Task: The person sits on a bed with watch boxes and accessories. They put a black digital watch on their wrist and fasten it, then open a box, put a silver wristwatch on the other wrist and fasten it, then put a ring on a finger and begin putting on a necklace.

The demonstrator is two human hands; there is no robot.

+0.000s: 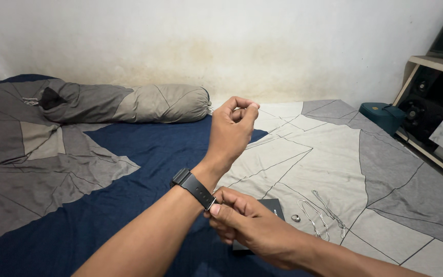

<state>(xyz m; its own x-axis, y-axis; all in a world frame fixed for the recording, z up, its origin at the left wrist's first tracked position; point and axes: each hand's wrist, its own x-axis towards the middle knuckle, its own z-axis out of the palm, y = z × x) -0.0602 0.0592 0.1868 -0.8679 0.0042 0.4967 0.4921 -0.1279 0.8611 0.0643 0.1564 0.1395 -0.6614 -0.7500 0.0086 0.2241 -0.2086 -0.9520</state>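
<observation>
My left hand (233, 128) is raised above the bed with its fingers curled shut and nothing in them. A black watch (193, 186) sits on my left wrist. My right hand (247, 223) pinches the watch strap at the underside of that wrist. Under my right hand lies a small black box (275, 206) on the bedsheet, partly hidden. Just right of the box rest a small silver ring (296, 218) and two thin silver chains (324, 213).
The bed is covered by a blue, grey and cream patchwork sheet (129, 149). A grey bolster pillow (129, 102) lies along the wall. A teal case (384, 115) sits at the bed's far right corner, beside a wooden shelf (437, 107) with speakers.
</observation>
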